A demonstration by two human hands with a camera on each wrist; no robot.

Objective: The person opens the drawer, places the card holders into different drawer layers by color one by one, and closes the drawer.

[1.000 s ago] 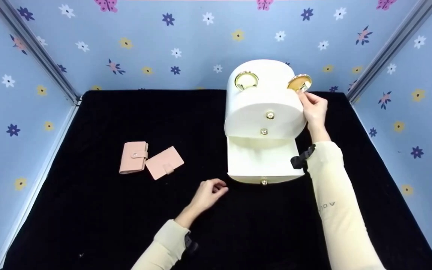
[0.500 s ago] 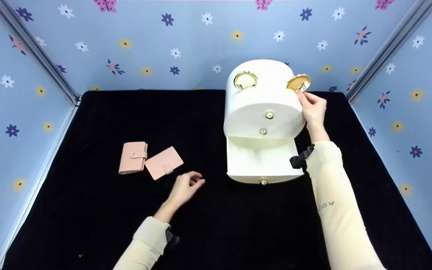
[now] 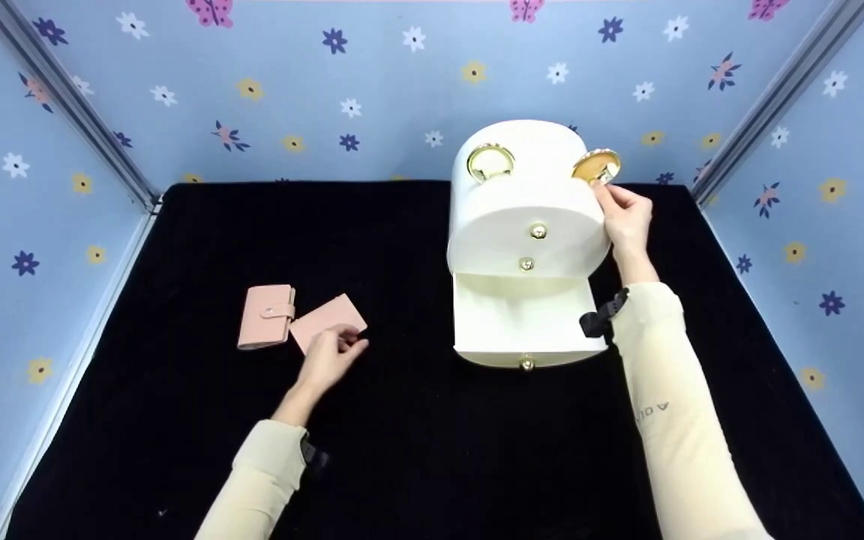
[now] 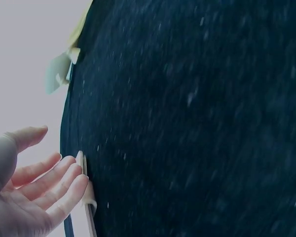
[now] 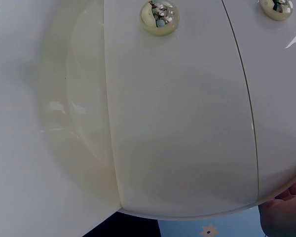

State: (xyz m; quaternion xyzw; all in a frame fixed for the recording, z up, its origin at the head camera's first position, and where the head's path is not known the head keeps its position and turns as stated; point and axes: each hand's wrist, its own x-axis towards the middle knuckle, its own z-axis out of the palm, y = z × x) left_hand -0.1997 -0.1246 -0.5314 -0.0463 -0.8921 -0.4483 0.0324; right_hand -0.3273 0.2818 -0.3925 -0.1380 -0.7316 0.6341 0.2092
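My left hand (image 3: 327,358) is over a pink card holder (image 3: 331,313) lying flat on the black cloth, hiding its near part. In the left wrist view its fingers (image 4: 54,187) are loosely bent, fingertips close to the holder's edge, and nothing is gripped. To the left lies a pink snap wallet (image 3: 263,319). My right hand (image 3: 627,217) pinches the lower edge of the right gold ring (image 3: 593,165) on a white domed drawer box (image 3: 529,172). The box's bottom drawer (image 3: 526,315) is pulled out and bare inside.
A second gold ring (image 3: 490,161) stands on the left of the box's top. Gold knobs (image 3: 538,231) mark the upper drawers. Black cloth (image 3: 432,450) covers the table, with blue flowered panels (image 3: 372,97) on the back and sides.
My left hand has moved left, from beside the open drawer to over the card holder. The right hand has stayed at the gold ring, and the drawer box has not moved.
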